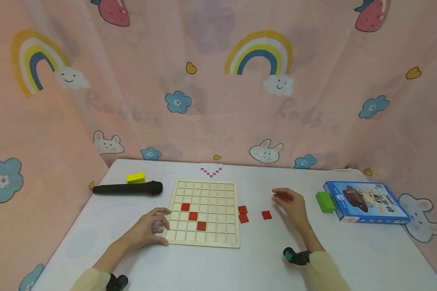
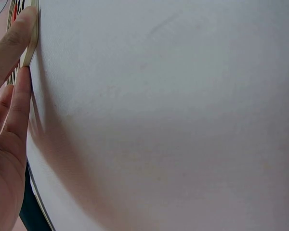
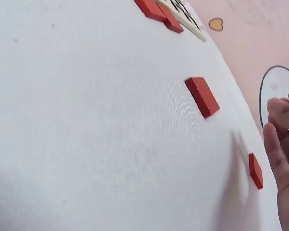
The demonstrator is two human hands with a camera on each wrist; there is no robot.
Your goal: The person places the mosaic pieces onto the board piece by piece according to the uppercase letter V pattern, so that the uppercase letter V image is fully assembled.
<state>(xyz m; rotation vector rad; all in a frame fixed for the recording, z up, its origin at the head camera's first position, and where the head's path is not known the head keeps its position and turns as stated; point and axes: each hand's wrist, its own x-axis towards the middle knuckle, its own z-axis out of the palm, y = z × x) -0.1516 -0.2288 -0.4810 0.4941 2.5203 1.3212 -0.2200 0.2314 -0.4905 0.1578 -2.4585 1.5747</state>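
A pale wooden grid board (image 1: pixel 218 238) lies on the table with three red square tiles (image 1: pixel 193 216) in a diagonal line in its cells. My left hand (image 1: pixel 147 229) touches the board's left edge, its thumb at the near left corner. On the right, my right hand (image 1: pixel 291 204) hovers with bent, relaxed fingers over a loose red tile (image 3: pixel 255 171), which lies on the table in the right wrist view. Another loose tile (image 1: pixel 266 215) sits between that hand and the board. Two more tiles (image 1: pixel 243 214) lie beside the board's right edge.
Behind the board lies a small pattern card (image 1: pixel 211 171) with a red V of squares. A black microphone (image 1: pixel 127 188) and a yellow block (image 1: pixel 136 178) are at the left. A green block (image 1: pixel 325 202) stands against a blue box (image 1: pixel 368 202) at the right.
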